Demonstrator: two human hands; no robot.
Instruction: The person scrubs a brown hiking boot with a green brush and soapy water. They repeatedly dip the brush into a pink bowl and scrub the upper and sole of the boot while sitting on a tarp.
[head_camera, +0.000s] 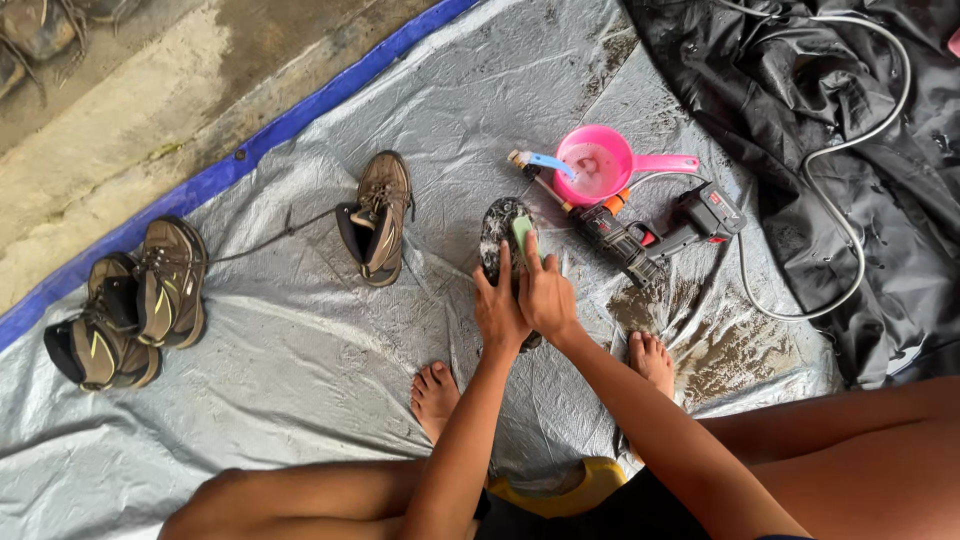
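Two hands work one upturned boot (497, 232) on the grey tarp (300, 350): my left hand (497, 312) clamps it steady, sole up, while my right hand (545, 295) pinches a green sponge (523, 233) against it.

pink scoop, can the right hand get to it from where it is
Probably yes: the pink scoop lies just beyond the right hand, with only the spray gun beside the path, though that hand is holding a green sponge.

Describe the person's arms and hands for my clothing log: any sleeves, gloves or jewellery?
Both arms are bare to the frame edge, with no sleeves in view. The left hand and right hand wear no gloves; no rings, watch or bracelet show on fingers or wrists.
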